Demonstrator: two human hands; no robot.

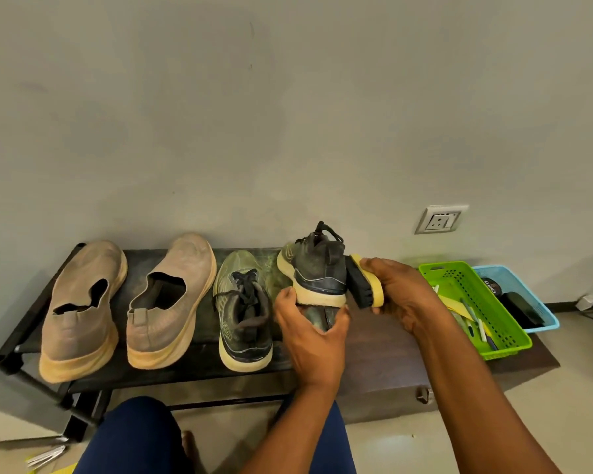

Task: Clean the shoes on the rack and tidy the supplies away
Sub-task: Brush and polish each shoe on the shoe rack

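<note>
Dark rack point(384, 340) at frame centre: left hand point(310, 331) grasps a dusty green sneaker point(317, 268) sole-first; right hand point(396, 292) grips a yellow-backed brush point(365, 283) touching its heel

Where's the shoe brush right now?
In the head view, right of centre: the right hand holds the shoe brush against the heel of the dark sneaker held by the left hand.

A round dark tin point(491, 286) in the blue basket point(546, 319) carries white lettering, too small and tilted to read with certainty.
</note>
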